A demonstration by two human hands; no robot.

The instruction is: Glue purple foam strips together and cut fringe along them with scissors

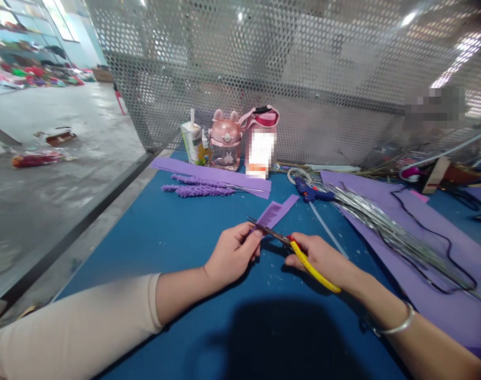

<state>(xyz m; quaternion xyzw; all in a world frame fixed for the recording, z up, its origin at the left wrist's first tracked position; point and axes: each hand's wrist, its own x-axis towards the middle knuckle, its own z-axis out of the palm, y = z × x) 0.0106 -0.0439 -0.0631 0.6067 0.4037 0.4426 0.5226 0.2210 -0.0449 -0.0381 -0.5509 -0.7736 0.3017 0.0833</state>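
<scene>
My left hand (232, 254) pinches the near end of a purple foam strip (274, 212) that is cut into a fringe on one side. My right hand (323, 258) is closed on yellow-handled scissors (299, 252). Their blades point left and meet the strip just above my left fingers. Both hands hover over the blue table (177, 237).
Finished purple lavender-like stems (200, 189) lie on a long purple foam strip (212, 174). A carton (192, 142), pink bottles (225, 141), a blue glue gun (309, 191), a bundle of silver wires (378, 221) and a large purple sheet (442, 253) sit behind. A perforated metal screen (303, 68) backs the table.
</scene>
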